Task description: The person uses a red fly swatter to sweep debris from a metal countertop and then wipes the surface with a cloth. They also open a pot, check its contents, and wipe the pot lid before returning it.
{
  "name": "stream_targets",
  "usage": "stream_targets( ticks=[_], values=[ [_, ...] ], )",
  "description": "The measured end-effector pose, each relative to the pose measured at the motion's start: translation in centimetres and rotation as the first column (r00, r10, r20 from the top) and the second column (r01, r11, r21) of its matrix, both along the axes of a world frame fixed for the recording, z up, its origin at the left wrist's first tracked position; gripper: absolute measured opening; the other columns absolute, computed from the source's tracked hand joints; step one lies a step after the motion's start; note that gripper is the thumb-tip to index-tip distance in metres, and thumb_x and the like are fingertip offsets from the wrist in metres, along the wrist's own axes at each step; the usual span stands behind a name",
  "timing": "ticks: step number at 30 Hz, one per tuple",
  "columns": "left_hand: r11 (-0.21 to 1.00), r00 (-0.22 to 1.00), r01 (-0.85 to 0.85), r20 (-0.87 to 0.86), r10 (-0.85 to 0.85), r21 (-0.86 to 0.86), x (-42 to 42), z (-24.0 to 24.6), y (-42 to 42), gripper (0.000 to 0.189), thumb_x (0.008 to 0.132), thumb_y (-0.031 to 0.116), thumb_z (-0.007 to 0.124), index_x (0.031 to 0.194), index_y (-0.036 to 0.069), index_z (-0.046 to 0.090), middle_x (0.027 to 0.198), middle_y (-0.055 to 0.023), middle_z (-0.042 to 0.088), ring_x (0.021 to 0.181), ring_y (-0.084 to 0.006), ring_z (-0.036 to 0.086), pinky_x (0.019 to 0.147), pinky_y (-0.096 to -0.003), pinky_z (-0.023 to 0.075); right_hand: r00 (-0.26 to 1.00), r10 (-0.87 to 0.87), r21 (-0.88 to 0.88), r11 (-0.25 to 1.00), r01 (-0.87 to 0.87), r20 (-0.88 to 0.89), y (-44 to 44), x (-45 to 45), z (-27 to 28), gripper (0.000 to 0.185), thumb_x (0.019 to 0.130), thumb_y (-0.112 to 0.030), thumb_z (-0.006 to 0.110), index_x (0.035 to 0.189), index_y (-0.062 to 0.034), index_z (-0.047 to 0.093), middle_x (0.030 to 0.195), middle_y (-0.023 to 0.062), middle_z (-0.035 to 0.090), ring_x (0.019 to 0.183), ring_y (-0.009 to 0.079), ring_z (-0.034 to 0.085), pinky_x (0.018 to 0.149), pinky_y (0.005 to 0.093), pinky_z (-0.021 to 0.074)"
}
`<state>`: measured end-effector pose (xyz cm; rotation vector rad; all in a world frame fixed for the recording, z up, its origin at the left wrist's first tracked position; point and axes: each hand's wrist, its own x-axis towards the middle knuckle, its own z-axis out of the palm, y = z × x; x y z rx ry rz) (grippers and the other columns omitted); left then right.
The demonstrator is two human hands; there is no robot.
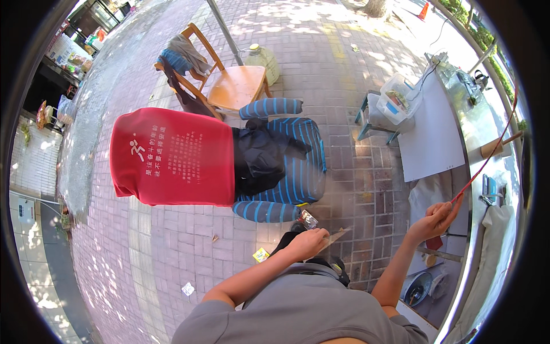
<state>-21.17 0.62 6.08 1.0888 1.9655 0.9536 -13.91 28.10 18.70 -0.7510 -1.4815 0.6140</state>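
My left hand [308, 244] holds a thin, clear plastic piece [337, 239], perhaps a bag, by its edge. Between the fingers of my right hand [436, 219] is a thin red cord [481, 169], which runs up towards the right rim of the view. Before me stands an office-type chair with a red cloth cover [206, 172] bearing white writing over its back. Striped blue and grey fabric covers its seat [296, 185] and both armrests [266, 211]. A black cloth [258, 157] lies bunched on the seat.
A wooden chair [238, 84] draped with cloths stands beyond, next to a large plastic jug [264, 64]. At right, a white-panelled stall [429, 142] adjoins a small stool [365, 116] and a clear plastic box [395, 103]. A metal basin [417, 289] rests on a lower shelf.
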Motion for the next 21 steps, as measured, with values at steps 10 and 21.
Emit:
stream_targets(
  ticks=[10, 21],
  values=[
    [1.0, 1.0, -0.024, 0.001, 0.024, 0.008, 2.7, -0.9, -0.9, 0.023, 0.091, 0.02, 0.052, 0.105, 0.002, 0.056, 0.097, -0.0195, 0.063, 0.092, -0.0361, 0.061, 0.081, -0.0437, 0.0478, 0.996, 0.078, 0.015, 0.997, -0.077, -0.038, -1.6, 0.5, 1.4, 0.039, 0.101, -0.017, 0.04, 0.136, -0.0005, 0.044, 0.057, -0.0039, 0.034, 0.046, 0.0026, 0.026, 0.041, 0.0232, 0.0151],
    [0.999, 1.0, -0.031, 0.0, 0.031, 0.036, 8.3, -0.8, -1.1, 0.018, 0.092, 0.02, 0.05, 0.096, 0.003, 0.054, 0.092, -0.0164, 0.062, 0.091, -0.0352, 0.06, 0.078, -0.0438, 0.0474, 0.998, 0.026, 0.046, 0.999, -0.024, -0.056, -2.3, 7.4, 3.2, 0.043, 0.101, -0.019, 0.041, 0.139, 0.0025, 0.039, 0.057, -0.0042, 0.029, 0.048, 0.0035, 0.026, 0.043, 0.0237, 0.0173]
  ],
)
